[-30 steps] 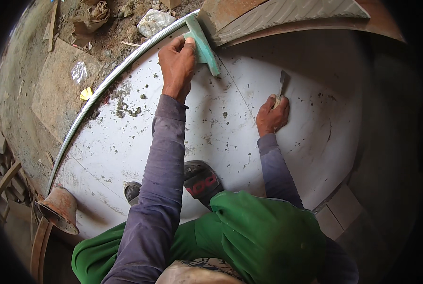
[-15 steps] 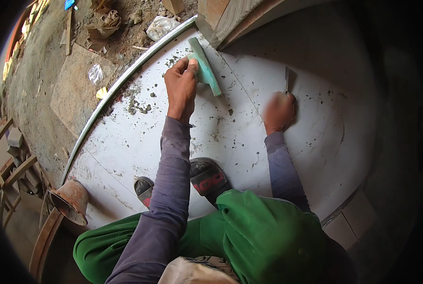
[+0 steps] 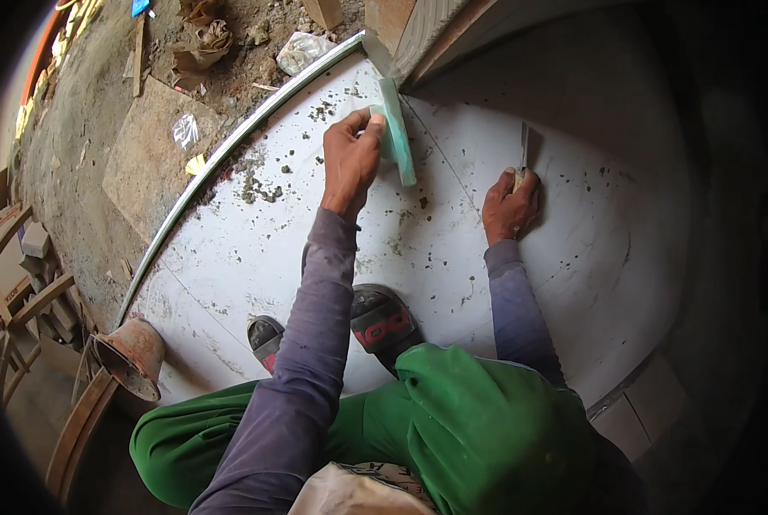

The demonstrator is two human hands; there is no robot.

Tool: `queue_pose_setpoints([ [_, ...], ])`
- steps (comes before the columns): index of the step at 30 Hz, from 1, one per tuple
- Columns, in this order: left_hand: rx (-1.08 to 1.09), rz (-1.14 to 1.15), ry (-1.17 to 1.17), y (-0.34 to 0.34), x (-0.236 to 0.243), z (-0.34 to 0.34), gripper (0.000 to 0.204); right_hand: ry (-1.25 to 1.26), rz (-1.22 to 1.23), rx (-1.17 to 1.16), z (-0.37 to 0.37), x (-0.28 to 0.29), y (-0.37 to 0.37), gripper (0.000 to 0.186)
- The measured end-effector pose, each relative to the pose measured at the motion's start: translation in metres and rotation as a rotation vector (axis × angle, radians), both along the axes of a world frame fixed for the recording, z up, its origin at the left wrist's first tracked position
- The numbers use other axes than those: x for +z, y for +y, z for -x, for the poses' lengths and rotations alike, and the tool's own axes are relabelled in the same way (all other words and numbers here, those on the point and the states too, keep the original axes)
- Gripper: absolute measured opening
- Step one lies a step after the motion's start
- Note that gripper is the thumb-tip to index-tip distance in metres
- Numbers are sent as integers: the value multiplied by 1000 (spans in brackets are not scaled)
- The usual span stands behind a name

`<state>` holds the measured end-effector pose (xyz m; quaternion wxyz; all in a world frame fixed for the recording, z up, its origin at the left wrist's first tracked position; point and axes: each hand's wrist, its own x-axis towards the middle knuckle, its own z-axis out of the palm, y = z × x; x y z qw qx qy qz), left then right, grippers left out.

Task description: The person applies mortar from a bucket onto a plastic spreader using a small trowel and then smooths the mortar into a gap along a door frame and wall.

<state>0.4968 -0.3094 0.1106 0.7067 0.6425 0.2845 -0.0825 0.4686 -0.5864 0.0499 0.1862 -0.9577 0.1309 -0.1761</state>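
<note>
My left hand (image 3: 352,161) grips a pale green tool with a long bar head (image 3: 396,139), above the white tiled floor (image 3: 418,249) near a thin joint line and a scatter of grey mortar crumbs (image 3: 257,189). To the right, my right hand (image 3: 510,202) is closed round the handle of a metal putty knife (image 3: 525,143), its blade pointing away from me over the white tiles.
A metal edge strip (image 3: 255,124) borders rough ground with rubble and plastic scraps (image 3: 302,51). Wooden boards (image 3: 424,39) stand at the top. An orange-stained bucket (image 3: 132,359) lies tilted at lower left, beside wood offcuts (image 3: 45,300). My sandalled feet (image 3: 377,319) rest on the tiles.
The green tool in my left hand has moved from the edge strip down and rightward. My right hand shifted slightly right, still holding the knife. The whole view has tilted a little.
</note>
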Motion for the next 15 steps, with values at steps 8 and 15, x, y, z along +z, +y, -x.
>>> queue_pose_setpoints([
  [8,239,451,10,-5,3,35,31,-20,-9,5,-1,1,4,30],
  [15,291,474,-88,2,6,9,26,-13,8,4,-1,3,7,30],
])
